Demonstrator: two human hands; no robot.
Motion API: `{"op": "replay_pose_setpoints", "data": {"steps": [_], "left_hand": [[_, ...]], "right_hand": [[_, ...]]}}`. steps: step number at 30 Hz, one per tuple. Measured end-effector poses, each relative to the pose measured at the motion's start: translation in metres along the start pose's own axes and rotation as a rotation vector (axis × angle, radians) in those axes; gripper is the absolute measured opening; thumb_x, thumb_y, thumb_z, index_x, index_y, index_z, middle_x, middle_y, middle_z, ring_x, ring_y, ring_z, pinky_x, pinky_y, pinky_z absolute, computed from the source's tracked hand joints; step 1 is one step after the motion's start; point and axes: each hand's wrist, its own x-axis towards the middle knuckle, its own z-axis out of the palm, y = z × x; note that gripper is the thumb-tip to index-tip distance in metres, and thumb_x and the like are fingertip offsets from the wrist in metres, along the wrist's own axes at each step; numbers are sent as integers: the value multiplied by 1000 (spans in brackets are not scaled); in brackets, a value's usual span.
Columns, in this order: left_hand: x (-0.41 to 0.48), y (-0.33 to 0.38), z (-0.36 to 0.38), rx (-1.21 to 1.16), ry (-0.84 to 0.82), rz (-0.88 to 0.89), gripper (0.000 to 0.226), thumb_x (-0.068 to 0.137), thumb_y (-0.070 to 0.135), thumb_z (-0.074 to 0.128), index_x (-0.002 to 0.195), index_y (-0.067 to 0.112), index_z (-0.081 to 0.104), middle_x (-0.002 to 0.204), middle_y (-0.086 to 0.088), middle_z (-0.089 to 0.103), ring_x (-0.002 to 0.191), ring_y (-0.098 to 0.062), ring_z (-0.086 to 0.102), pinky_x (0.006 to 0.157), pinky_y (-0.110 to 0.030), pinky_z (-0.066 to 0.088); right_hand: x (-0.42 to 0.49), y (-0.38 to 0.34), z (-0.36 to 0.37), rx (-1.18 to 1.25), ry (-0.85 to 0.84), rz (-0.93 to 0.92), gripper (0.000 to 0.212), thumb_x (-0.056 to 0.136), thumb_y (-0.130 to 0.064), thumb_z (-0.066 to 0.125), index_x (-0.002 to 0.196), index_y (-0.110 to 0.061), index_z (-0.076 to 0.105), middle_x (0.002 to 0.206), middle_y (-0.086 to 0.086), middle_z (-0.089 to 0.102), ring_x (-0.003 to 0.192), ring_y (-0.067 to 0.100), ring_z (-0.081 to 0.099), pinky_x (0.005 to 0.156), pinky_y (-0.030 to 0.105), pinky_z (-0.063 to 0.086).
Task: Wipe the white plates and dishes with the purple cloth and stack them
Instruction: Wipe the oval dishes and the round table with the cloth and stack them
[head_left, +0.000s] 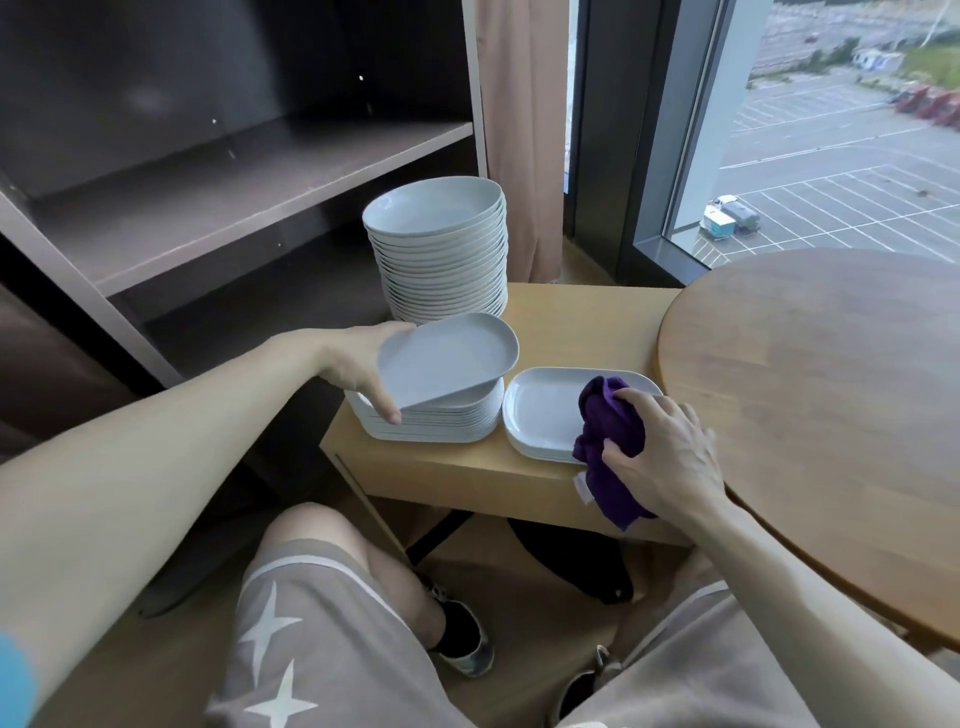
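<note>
star-print shorts (291, 623) are seen closest. a white plate (447, 358) is held tilted by the left hand (358, 369), gripped at its rim, resting on the taller stack (431, 423) just under that hand. the purple cloth (610, 421) is clutched bunched in the right hand (670, 457), over the low stack (540, 410). plates look stiff, glazed, probably slippery and chippable, so rims should be pinched firmly.

left hand (358, 369) holds plate (447, 358) | right hand (660, 447) grips purple cloth (610, 431)
</note>
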Motion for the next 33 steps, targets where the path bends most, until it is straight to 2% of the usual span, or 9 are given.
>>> {"op": "replay_pose_setpoints", "data": {"steps": [3, 4, 6, 9, 13, 17, 20, 23, 33], "left_hand": [[5, 7, -6, 49, -47, -25, 142, 45, 44, 99, 156, 54, 11, 157, 15, 31, 146, -21, 31, 119, -43, 30], [6, 10, -6, 85, -31, -53, 140, 51, 37, 98, 157, 53, 8, 163, 10, 26, 149, -24, 28, 120, -44, 30], [6, 19, 1, 174, 17, -72, 136, 63, 27, 96, 160, 47, 3, 171, 5, 7, 157, -24, 10, 124, -47, 23], [4, 39, 25, 152, 94, 39, 129, 69, 45, 91, 161, 45, 2, 171, 6, -11, 158, -18, -7, 127, -47, 12], [5, 77, 73, 168, 314, 169, 118, 72, 65, 80, 162, 38, 7, 172, 0, -8, 158, -24, -6, 127, -48, 6], [13, 94, 110, 327, 395, 73, 133, 70, 71, 79, 161, 35, -11, 170, -4, -17, 157, -31, -13, 126, -54, -1], [19, 91, 117, 398, 456, 45, 138, 72, 59, 85, 158, 36, -21, 172, -6, -8, 158, -36, -2, 127, -54, 7], [22, 87, 115, 416, 452, 9, 132, 81, 42, 84, 157, 34, -24, 173, -2, -5, 158, -35, 0, 126, -53, 10], [27, 60, 102, 456, 481, 63, 126, 83, 40, 83, 160, 35, -17, 173, 2, 3, 158, -30, 8, 126, -49, 15]], "right_hand": [[0, 0, 0, -5, -5, -9, 62, 86, -45, 67, 144, -34, 48, 138, -2, 57, 121, 25, 46, 97, 46, 36], [1, 0, 0, -10, -6, -14, 62, 86, -45, 67, 144, -34, 47, 138, -2, 57, 121, 25, 46, 96, 46, 37], [1, 0, 1, -16, -4, -13, 62, 86, -46, 66, 144, -35, 47, 137, -3, 57, 120, 24, 46, 95, 45, 36], [1, 1, 3, -22, 0, -16, 61, 86, -47, 65, 144, -36, 47, 137, -4, 57, 119, 24, 46, 94, 43, 36], [1, 2, 4, -37, 4, -20, 62, 86, -46, 65, 144, -35, 47, 137, -3, 57, 119, 25, 46, 92, 43, 34], [0, 1, 3, -27, 2, -21, 63, 86, -46, 66, 145, -34, 47, 138, -3, 56, 121, 24, 46, 95, 44, 35], [0, 2, 3, -33, 3, -28, 63, 87, -46, 65, 146, -34, 46, 139, -2, 55, 122, 25, 45, 97, 45, 36], [0, 2, 3, -43, 2, -28, 63, 87, -47, 65, 146, -34, 46, 138, -2, 55, 123, 25, 45, 98, 45, 36], [1, 1, 5, -51, 11, -31, 63, 87, -47, 65, 146, -34, 46, 139, -3, 55, 123, 25, 45, 97, 46, 36]]}}
